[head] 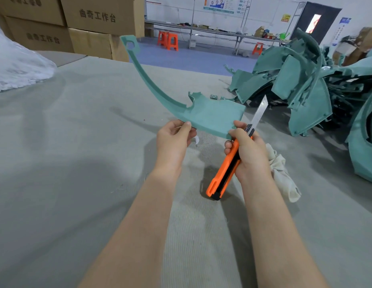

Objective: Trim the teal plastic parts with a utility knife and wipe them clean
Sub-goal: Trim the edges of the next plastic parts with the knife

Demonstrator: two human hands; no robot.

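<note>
I hold a curved teal plastic part (212,119) up above the grey felt worktop (77,163). Its flat, wide end is nearest me, and its long thin arm sweeps up and away to the left, ending in a tab with a round hole. My left hand (172,140) pinches the part's near left edge, thumb on top. My right hand (249,150) is wrapped round the orange and black utility knife (224,173), and its thumb tip touches the part's near right corner. The two hands are apart, one at each end of that near edge. The knife's blade (261,110) is extended and points up and away, just beside the part's right edge.

Below and right of the part, a crumpled off-white cloth (282,171) lies on the worktop. Further right of the part sits a heap of teal plastic parts (305,84). Far left of it is a clear plastic bag (15,65), with stacked cardboard boxes (87,23) behind. Beyond the part's tab stand orange stools (168,40) by a long bench (212,31).
</note>
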